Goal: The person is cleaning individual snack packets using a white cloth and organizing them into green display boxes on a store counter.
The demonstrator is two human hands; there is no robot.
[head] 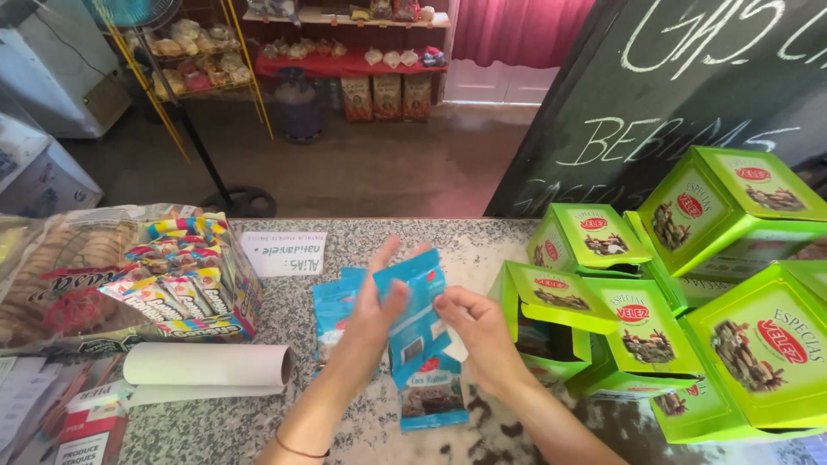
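Hands on blue packets at a shop tabletop

Head view: packets are the centre of it. The left hand (372, 306) is raised over the speckled tabletop (482, 250), its fingers and thumb closed around a blue packet (416, 297) held upright. The right hand (481, 331) meets it from the right, fingers pinched on the packet's lower right edge. More blue packets (332, 314) lie flat on the tabletop just behind and beneath the hands, one (431, 396) showing below the held packet, nearer the person. To the right stands a cluster of green boxes (637, 327), stacked and tilted, the nearest just beside the right hand. To the left lies a roll of white paper (207, 363), and behind it a box of striped candy bars (194, 275). A white note (284, 252) lies on the tabletop past the packets. A chalkboard (689, 95) leans behind the green boxes.
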